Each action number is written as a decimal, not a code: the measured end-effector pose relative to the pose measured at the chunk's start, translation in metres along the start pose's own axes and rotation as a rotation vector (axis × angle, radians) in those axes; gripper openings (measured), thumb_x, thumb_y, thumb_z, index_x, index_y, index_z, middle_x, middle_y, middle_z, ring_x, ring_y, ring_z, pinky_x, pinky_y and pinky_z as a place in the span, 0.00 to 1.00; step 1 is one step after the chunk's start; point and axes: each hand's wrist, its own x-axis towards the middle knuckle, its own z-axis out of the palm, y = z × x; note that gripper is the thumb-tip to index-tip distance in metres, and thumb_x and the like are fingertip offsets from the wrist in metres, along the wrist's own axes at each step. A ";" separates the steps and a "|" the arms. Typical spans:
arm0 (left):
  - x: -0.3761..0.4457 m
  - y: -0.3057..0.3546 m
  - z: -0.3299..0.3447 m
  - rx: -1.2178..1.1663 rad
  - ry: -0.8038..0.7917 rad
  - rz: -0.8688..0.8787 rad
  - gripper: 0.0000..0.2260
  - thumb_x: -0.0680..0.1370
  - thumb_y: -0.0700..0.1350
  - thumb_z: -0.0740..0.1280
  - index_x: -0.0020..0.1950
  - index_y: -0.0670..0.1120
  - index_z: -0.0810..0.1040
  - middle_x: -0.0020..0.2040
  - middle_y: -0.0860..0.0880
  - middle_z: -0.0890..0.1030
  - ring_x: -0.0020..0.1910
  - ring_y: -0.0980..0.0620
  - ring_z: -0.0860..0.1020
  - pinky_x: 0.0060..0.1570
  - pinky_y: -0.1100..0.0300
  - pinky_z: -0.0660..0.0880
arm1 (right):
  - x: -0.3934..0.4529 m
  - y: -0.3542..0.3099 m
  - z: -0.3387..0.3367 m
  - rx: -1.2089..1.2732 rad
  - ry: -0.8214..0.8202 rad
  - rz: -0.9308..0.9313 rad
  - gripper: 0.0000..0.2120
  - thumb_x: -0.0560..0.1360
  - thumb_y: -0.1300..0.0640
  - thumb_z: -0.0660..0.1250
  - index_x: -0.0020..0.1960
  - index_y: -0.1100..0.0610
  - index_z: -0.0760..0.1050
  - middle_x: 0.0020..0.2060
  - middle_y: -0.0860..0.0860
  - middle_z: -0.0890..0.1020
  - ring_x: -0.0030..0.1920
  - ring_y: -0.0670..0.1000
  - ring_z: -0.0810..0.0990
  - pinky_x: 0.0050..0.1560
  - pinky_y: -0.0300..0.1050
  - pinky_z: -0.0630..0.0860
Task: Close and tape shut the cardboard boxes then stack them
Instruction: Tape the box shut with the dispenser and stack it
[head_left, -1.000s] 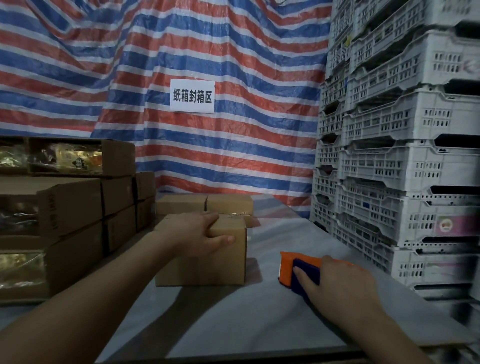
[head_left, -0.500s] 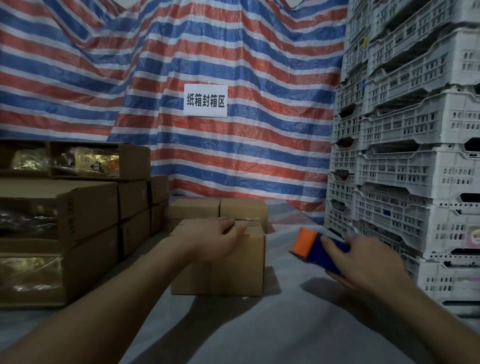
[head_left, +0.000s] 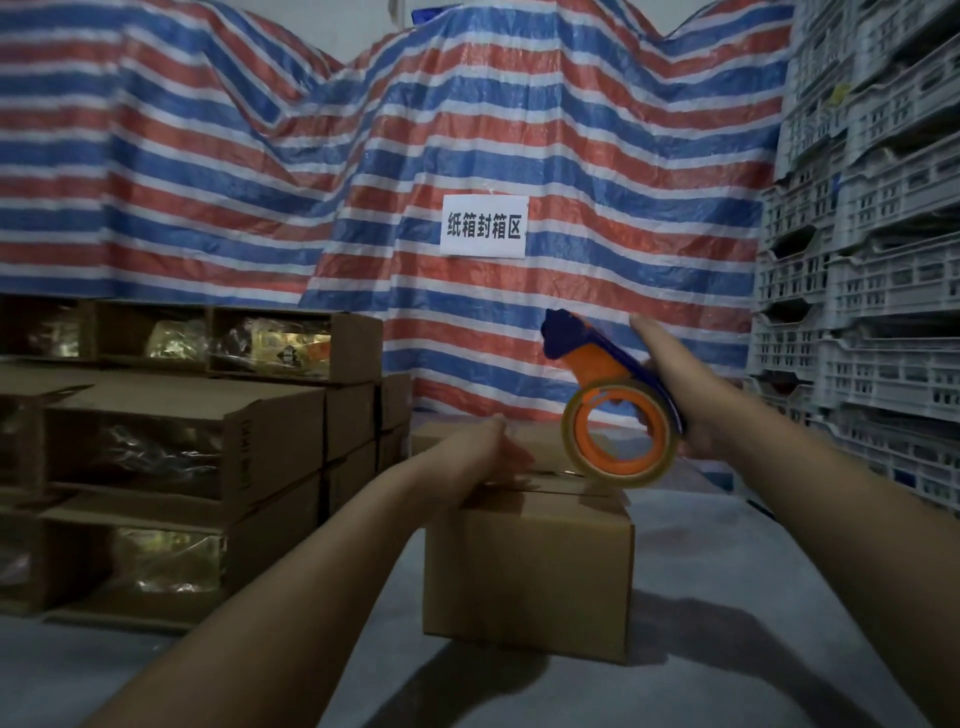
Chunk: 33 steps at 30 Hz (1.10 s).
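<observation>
On the grey table (head_left: 727, 571) stands the cardboard box (head_left: 527, 571), its top seam running left to right. Left hand (head_left: 467, 460) presses flat, fingers straight, on its left top. Right hand (head_left: 675, 395) grips the tape dispenser (head_left: 613, 410), roll just above the seam's right end.

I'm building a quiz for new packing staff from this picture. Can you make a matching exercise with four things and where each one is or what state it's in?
Things
1. left hand
2. tape dispenser
3. white sign
4. white plastic crates

Places or states
A. stacked along the right side
B. fixed on the striped tarp
C. resting on top of the closed cardboard box
D. held in the right hand, above the box's top seam

Pairs: 1-C, 2-D, 3-B, 4-A
</observation>
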 end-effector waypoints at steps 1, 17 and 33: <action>0.001 -0.002 -0.002 -0.153 0.007 -0.003 0.16 0.84 0.50 0.54 0.55 0.43 0.79 0.55 0.43 0.83 0.58 0.46 0.80 0.64 0.49 0.73 | 0.004 0.001 0.004 -0.043 -0.035 -0.003 0.39 0.80 0.31 0.53 0.23 0.54 0.80 0.22 0.51 0.79 0.20 0.45 0.76 0.22 0.35 0.72; 0.014 -0.007 -0.024 -0.693 0.047 -0.164 0.24 0.81 0.58 0.61 0.51 0.36 0.82 0.50 0.40 0.85 0.47 0.47 0.85 0.47 0.58 0.70 | 0.034 0.010 0.027 -0.480 -0.235 -0.080 0.23 0.82 0.37 0.55 0.47 0.53 0.80 0.35 0.51 0.86 0.31 0.45 0.82 0.43 0.44 0.75; 0.009 -0.006 -0.021 -0.838 0.117 -0.202 0.07 0.78 0.42 0.67 0.50 0.38 0.80 0.51 0.42 0.83 0.55 0.48 0.80 0.45 0.60 0.70 | 0.037 0.003 0.038 -0.597 -0.221 -0.040 0.24 0.82 0.37 0.55 0.52 0.54 0.80 0.36 0.51 0.87 0.32 0.44 0.83 0.52 0.48 0.78</action>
